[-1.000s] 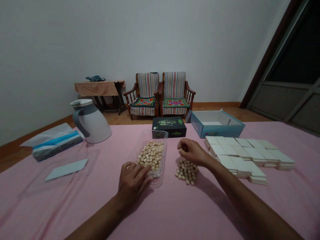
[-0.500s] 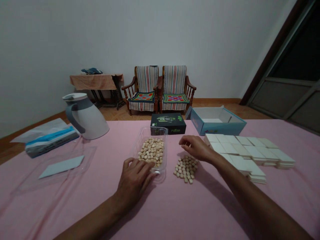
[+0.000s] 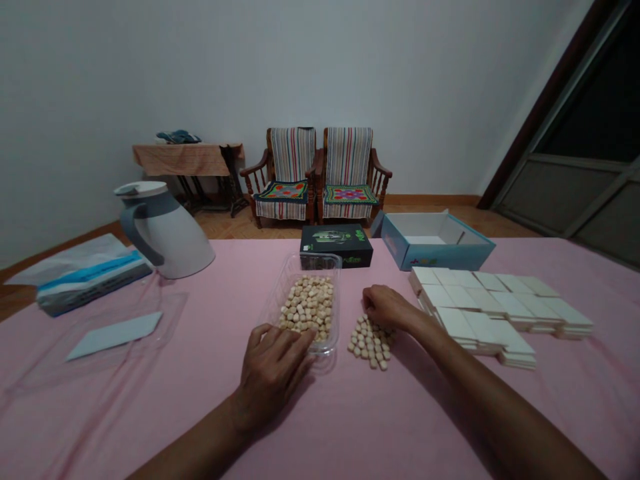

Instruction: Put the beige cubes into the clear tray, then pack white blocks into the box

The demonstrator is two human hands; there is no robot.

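With the clear tray as the clock's centre and twelve at the far side, a tissue pack (image 3: pixel 93 283) lies between nine and ten o'clock on the pink-clothed desk (image 3: pixel 320 433); its print is too blurred to read. Nearer, at about nine, a clear lid (image 3: pixel 173 333) carries a plain white card (image 3: pixel 115 335). A white-and-grey jug (image 3: pixel 173 237) stands at ten.

At seven, the left hand (image 3: pixel 273 367) has its fingers loosely bent over the near rim of the clear tray (image 3: pixel 284 283); I cannot tell whether they grip it. Small pale pieces (image 3: pixel 307 303) fill much of the tray. Just past twelve is a black box (image 3: pixel 336 244) with green lettering, illegible here.

At four, loose pieces (image 3: pixel 369 345) lie in one layer. Over their far edge, at three, the right hand (image 3: pixel 389 308) curls its fingers downward; the tips are hidden, so whether they pinch a piece cannot be told. A topless blue box (image 3: pixel 443 257), its small printing unreadable, sits at two; stacked off-white squares (image 3: pixel 495 307) at three.
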